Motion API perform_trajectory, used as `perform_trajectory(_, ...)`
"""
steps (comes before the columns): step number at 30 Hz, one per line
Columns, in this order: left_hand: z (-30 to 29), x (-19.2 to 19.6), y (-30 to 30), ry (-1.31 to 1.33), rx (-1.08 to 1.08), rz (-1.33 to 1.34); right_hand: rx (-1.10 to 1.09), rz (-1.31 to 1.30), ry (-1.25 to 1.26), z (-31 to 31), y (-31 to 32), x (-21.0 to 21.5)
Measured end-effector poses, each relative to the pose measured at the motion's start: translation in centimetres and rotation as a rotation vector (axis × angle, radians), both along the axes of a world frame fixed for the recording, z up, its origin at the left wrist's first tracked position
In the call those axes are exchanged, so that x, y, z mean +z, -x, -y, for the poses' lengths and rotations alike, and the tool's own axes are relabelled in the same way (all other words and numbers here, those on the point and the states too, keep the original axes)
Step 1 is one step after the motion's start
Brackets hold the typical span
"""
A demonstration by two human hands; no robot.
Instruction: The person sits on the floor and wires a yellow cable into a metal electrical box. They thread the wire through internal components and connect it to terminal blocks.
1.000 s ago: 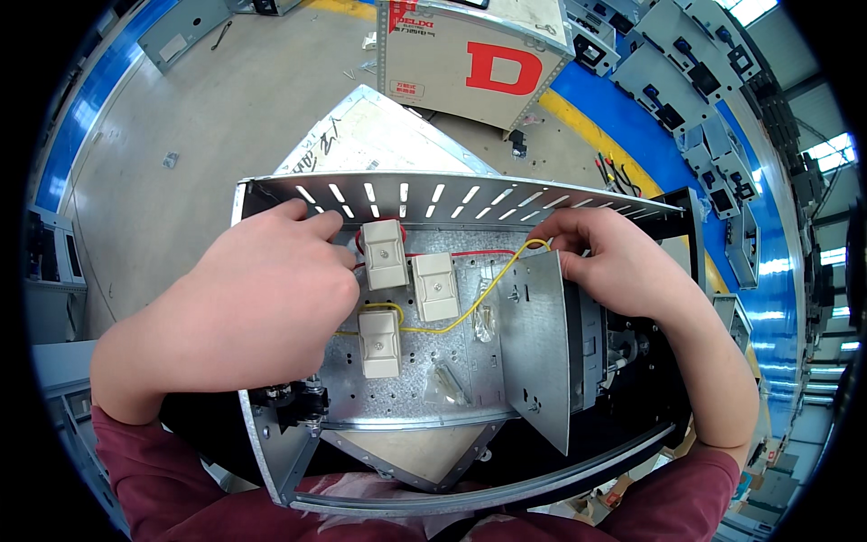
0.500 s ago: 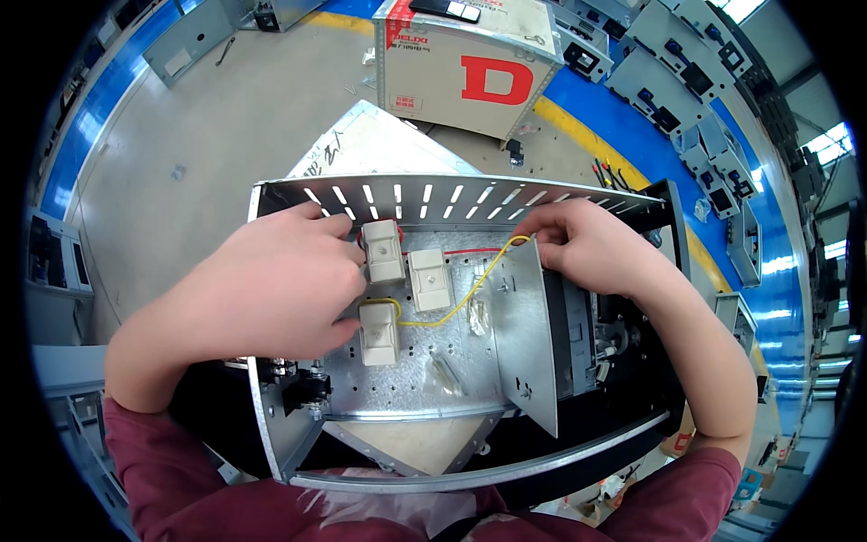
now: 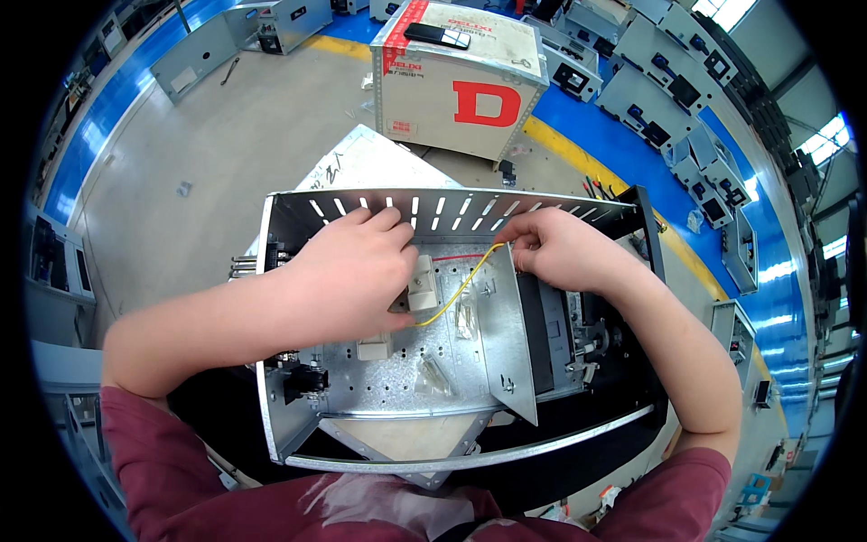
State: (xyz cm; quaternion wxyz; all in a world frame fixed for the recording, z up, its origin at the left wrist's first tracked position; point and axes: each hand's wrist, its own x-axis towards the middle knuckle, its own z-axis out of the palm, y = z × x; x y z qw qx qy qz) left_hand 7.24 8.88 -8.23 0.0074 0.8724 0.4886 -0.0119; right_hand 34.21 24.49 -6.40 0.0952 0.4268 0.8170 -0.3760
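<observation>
An open metal enclosure (image 3: 479,462) lies before me, its back wall slotted. Inside, my right hand (image 3: 569,248) pinches a yellow wire (image 3: 462,291) by its upper end, at the top of an upright metal partition (image 3: 513,334). My left hand (image 3: 357,275) reaches over the beige blocks, fingers and thumb apart. Its thumb tip is at the lower end of the wire's visible length. One beige block (image 3: 423,291) shows beside the fingers and another beige block (image 3: 374,348) below the palm; my hand hides the rest. A red wire (image 3: 459,257) runs along the back.
Small clear bags of parts (image 3: 435,375) lie on the enclosure's perforated base. Dark mechanism parts (image 3: 587,339) fill its right side. Beyond stands a large beige crate (image 3: 424,95) with a phone (image 3: 437,36) on top. Several metal cabinets (image 3: 655,108) stand on the blue floor at right.
My left hand has moved right, across the beige blocks, and now covers one wholly and others partly. The right hand keeps the yellow wire. The whole view has shifted slightly.
</observation>
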Motion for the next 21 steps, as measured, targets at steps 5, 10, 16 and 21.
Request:
perform_trajectory(5,-0.2,-0.1,-0.4,0.087,0.063,0.019,0.009,0.004,0.007,0.1,0.2,-0.1)
perform_trajectory(10,0.0,-0.2,-0.2,0.111,0.083,0.03,0.037,0.034,-0.027,0.1,0.1,0.3)
perform_trajectory(16,0.1,0.2,-0.3,0.055,0.086,0.1,0.032,0.038,-0.015,0.2,0.4,0.5)
perform_trajectory(21,1.9,3.7,0.3,-0.062,0.152,0.171,0.025,0.022,-0.019,0.2,0.1,0.5)
